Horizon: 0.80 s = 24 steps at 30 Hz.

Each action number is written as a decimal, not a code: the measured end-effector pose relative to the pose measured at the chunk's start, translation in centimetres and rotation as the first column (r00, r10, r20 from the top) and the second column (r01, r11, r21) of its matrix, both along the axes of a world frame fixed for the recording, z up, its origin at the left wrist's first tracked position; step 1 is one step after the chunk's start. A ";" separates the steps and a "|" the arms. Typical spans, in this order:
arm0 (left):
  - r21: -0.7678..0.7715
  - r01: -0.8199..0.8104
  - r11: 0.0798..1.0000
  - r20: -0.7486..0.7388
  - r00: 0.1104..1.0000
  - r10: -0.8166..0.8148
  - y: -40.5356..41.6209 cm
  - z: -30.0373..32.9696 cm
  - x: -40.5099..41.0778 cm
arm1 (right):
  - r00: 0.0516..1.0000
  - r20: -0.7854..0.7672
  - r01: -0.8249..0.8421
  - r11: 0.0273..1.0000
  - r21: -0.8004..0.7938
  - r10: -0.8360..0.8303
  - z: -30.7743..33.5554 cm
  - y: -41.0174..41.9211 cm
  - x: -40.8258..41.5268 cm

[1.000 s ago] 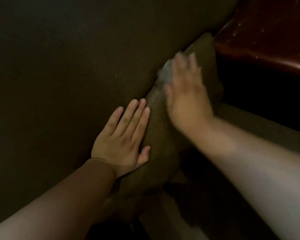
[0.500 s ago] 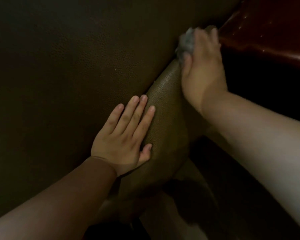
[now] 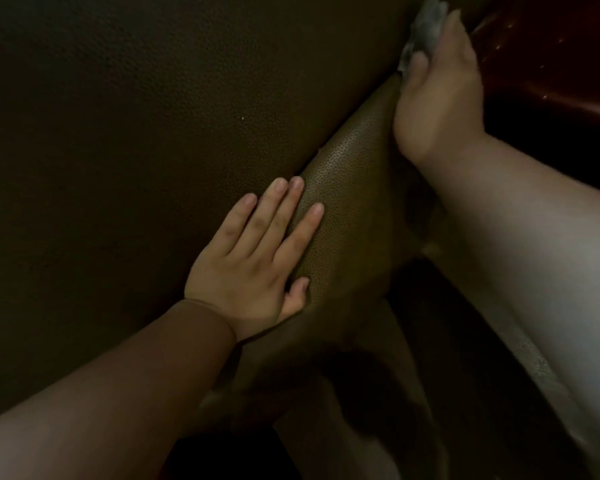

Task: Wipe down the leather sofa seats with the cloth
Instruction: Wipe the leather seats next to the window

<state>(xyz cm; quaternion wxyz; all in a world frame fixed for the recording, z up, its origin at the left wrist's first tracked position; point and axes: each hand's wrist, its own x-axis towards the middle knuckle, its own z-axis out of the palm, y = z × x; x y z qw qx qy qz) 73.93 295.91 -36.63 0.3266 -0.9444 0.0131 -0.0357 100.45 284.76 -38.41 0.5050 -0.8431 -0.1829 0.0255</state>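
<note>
A dark brown leather sofa seat [image 3: 118, 150] fills the left and centre of the view, with its lighter rounded front edge [image 3: 347, 188] running up to the right. My left hand [image 3: 257, 261] lies flat on that edge, fingers straight. My right hand [image 3: 437, 91] is far up the edge near the top of the view and presses a small grey cloth [image 3: 426, 26] against the leather. The cloth shows only above and beside my fingers; most of it is hidden under the hand.
A glossy dark red wooden piece [image 3: 561, 60] stands close to the right of my right hand. Below the seat edge lies a dim floor area [image 3: 378, 427] in shadow.
My right hand has slid the cloth up along the seat edge, away from me, toward the top right. My left hand has stayed flat in the same spot.
</note>
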 end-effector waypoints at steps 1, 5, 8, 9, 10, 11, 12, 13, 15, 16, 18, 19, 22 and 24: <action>-0.007 0.001 1.000 -0.003 1.000 -0.001 0.0 0.1 0.0 | 1.000 0.016 -0.016 1.000 0.008 0.016 -0.4 -0.4 -1.6; 0.012 0.010 1.000 0.011 1.000 -0.011 0.0 0.1 -0.1 | 0.978 0.146 -0.141 0.989 -0.055 0.147 -3.5 -3.5 -8.0; 0.035 0.018 0.999 0.007 1.000 -0.018 0.1 -0.1 -0.1 | 0.988 0.112 -0.104 0.994 -0.013 0.105 -4.4 -3.3 -3.4; 0.035 0.015 0.999 0.005 1.000 -0.016 0.1 -0.2 -0.1 | 0.995 0.083 -0.049 0.998 0.035 0.046 -4.2 -2.9 -1.8; 0.032 0.012 0.999 0.005 1.000 -0.012 0.2 -0.2 -0.2 | 0.999 0.044 0.023 0.996 0.085 -0.026 -4.1 -2.5 -1.1; 0.028 0.013 1.000 0.009 1.000 -0.014 0.2 -0.3 -0.2 | 0.996 0.011 0.081 0.988 0.131 -0.083 -4.0 -2.1 -1.8; 0.023 0.016 1.000 0.016 1.000 -0.016 0.2 -0.3 -0.2 | 0.994 -0.014 0.108 0.979 0.171 -0.107 -4.3 -1.7 -3.8; 0.018 0.019 1.000 0.021 1.000 -0.019 0.1 -0.2 -0.2 | 0.995 -0.032 0.097 0.975 0.199 -0.093 -5.0 -1.7 -6.8; 0.017 0.022 1.000 0.031 0.999 -0.023 0.0 -0.2 -0.2 | 0.999 0.001 -0.033 0.984 0.174 0.033 -6.6 -2.4 -14.1; 0.022 0.023 0.999 0.032 0.999 -0.024 0.0 -0.3 -0.2 | 0.993 0.009 -0.114 0.984 0.134 0.114 -7.4 -3.0 -17.0; 0.023 0.025 0.999 0.030 0.999 -0.025 0.1 -0.3 -0.1 | 0.980 0.069 -0.193 0.977 0.088 0.187 -8.7 -3.9 -17.2; 0.025 0.027 0.999 0.032 0.999 -0.027 0.2 -0.4 -0.2 | 0.984 0.096 -0.163 0.982 0.100 0.153 -9.3 -3.6 -15.2; 0.015 0.047 0.999 0.038 0.998 -0.048 0.5 -0.7 -0.1 | 0.977 -0.181 0.144 0.969 0.200 -0.108 -10.0 -2.7 -7.0; 0.016 0.053 0.998 0.041 0.998 -0.053 0.5 -0.7 -0.1 | 0.912 -0.361 0.284 0.934 0.215 -0.195 -10.3 -2.7 -6.1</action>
